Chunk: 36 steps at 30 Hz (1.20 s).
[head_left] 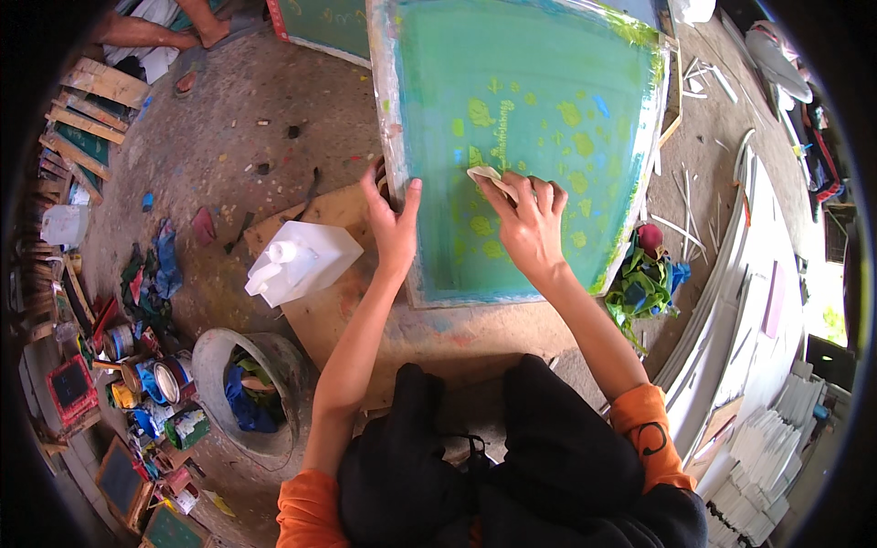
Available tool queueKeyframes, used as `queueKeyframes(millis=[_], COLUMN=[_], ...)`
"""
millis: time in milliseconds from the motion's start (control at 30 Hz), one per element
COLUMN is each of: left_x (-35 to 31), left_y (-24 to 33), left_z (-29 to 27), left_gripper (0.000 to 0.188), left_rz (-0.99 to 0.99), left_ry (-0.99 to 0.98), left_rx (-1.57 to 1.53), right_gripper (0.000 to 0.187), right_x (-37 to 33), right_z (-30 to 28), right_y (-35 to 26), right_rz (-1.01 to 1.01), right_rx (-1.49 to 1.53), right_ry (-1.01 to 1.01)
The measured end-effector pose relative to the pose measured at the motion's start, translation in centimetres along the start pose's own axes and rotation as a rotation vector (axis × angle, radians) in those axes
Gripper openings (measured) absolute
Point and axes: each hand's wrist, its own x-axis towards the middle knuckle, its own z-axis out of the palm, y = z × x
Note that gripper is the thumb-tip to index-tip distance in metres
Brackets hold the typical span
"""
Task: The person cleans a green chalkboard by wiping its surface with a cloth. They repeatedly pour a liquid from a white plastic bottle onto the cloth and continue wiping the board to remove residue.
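Note:
A large green screen-printing frame (539,247) with a pale, paint-smeared border stands tilted before me, its mesh dotted with yellow-green shapes. My left hand (393,224) grips the frame's left edge, thumb on the front and fingers behind. Against the mesh, my right hand (530,219) presses a small pale cloth (484,172), pinched between thumb and fingers. A white plastic jug (306,260) with a capped spout stands just left of my left hand, on a wooden board (365,342) that also lies under the frame.
A bucket (206,365) holding rags stands at lower left, beside paint cans (164,379). Crumpled coloured cloths (649,283) lie right of the frame. Long white strips (722,292) and stacked white pieces (758,457) line the right. Another person's bare foot (215,35) shows at upper left.

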Motion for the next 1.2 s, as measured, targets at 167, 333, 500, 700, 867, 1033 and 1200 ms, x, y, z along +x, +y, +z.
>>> queueKeyframes(millis=[167, 333, 500, 700, 867, 1033, 1200], left_x=[0.0, 0.1, 0.0, -0.8, -3.1, -7.4, -11.6], left_y=[-0.2, -0.2, -0.4, -0.2, 0.7, 6.2, 7.1], left_z=[-0.2, -0.1, 0.0, -0.4, -1.9, -6.6, -13.5], left_gripper=[0.062, 0.061, 0.060, 0.058, 0.056, 0.039, 0.039], left_rz=[0.005, -0.011, -0.001, -0.022, 0.171, 0.376, 0.290], left_ry=[-0.002, -0.009, 0.015, 0.045, 0.166, 0.076, 0.388], left_rx=[0.005, 0.008, 0.013, 0.066, 0.358, 0.368, 0.485], right_gripper=[0.053, 0.054, 0.056, 0.043, 0.024, 0.018, 0.019], right_x=[0.3, 0.1, 0.4, 1.1, 2.4, 3.6, 4.0], right_z=[-0.5, -0.3, -0.3, -3.3, -6.4, -8.3, -9.7], right_y=[0.1, 0.5, 0.4, 1.1, 1.8, -0.4, -3.8], right_rz=[0.013, 0.040, 0.031, 0.438, 1.070, 1.120, 1.065], right_rx=[-0.001, 0.001, 0.006, 0.574, 1.767, 1.957, 2.067], right_ry=[-0.008, 0.034, 0.014, 0.099, 0.075, 0.111, -0.077])
